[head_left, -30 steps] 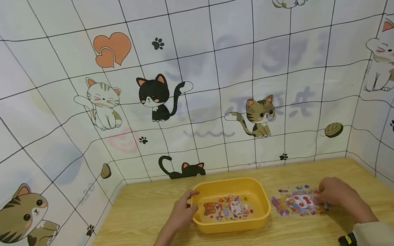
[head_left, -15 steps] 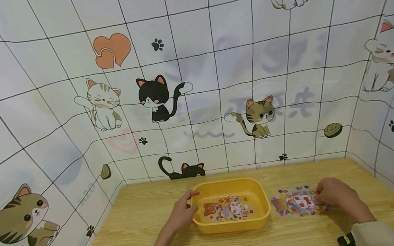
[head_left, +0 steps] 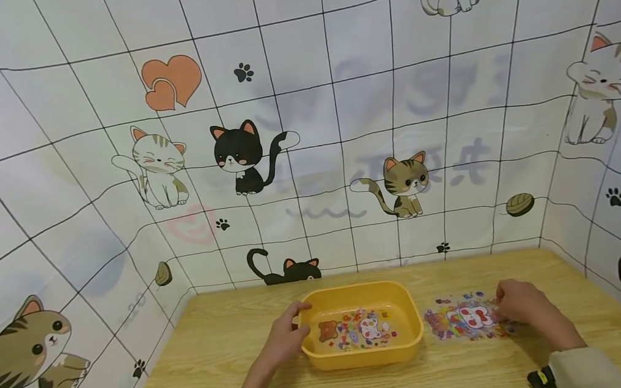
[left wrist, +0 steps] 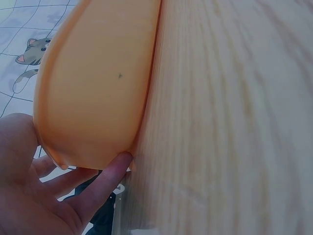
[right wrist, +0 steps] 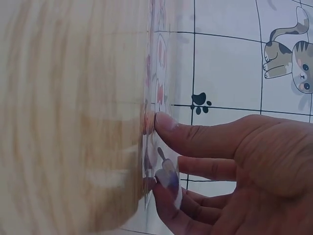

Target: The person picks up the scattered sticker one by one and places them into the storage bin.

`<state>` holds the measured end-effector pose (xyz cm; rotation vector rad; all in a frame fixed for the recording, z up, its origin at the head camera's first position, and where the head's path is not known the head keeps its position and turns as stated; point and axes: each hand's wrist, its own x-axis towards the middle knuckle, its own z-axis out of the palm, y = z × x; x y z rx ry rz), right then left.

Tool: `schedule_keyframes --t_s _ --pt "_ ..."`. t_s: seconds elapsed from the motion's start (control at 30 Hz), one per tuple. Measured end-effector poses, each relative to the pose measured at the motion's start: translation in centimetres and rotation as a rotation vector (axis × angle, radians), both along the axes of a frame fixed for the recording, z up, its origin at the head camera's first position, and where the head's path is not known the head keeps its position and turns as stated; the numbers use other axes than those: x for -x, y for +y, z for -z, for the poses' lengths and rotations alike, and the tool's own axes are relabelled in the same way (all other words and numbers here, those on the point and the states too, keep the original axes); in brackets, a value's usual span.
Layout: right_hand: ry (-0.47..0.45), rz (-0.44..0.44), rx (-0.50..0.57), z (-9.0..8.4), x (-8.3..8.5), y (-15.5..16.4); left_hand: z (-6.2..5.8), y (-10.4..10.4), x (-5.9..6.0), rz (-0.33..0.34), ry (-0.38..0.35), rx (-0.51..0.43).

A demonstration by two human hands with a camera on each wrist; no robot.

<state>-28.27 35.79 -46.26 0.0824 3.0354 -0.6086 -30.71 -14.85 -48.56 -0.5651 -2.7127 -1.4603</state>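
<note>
My left hand (head_left: 284, 337) holds the left end of a yellow plastic basin (head_left: 365, 357). In the left wrist view its thumb lies near the rim of the basin (left wrist: 98, 83) and a fingertip touches low on the wall. Inside the basin lie colourful stickers (head_left: 350, 332), among them a brown bear and a white animal face. On the table to the right is a clear sticker sheet (head_left: 460, 318) with a white-and-red bunny print. My right hand (head_left: 528, 307) pinches its right edge between thumb and fingers; in the right wrist view that edge is slightly lifted.
A light wooden table (head_left: 220, 362) carries everything. Behind it and at both sides stands a white gridded cloth wall (head_left: 315, 119) with cat prints. A black band with a yellow mark (head_left: 542, 379) sits at my right cuff.
The head view has shifted slightly. Both hands keep their places on the basin and the sticker sheet, and nothing else has visibly moved.
</note>
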Motion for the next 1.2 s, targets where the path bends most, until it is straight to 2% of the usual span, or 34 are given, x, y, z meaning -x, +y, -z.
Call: schedule_keyframes --t_s 0.13,0.43,0.93,1.2 --pt "-0.003 0.011 0.033 0.2 0.0 0.1 0.0 0.0 -0.1 0.000 -0.004 0.001" --pt "-0.019 0.001 0.180 0.4 -0.2 0.1 0.0 0.0 0.0 0.010 -0.007 -0.012" --pt "-0.008 -0.039 0.353 -1.1 -0.7 1.0 0.1 -0.1 0.0 0.014 -0.025 -0.049" --pt "0.000 -0.033 0.376 -1.7 -0.6 1.4 0.0 -0.1 0.0 0.011 -0.026 -0.043"
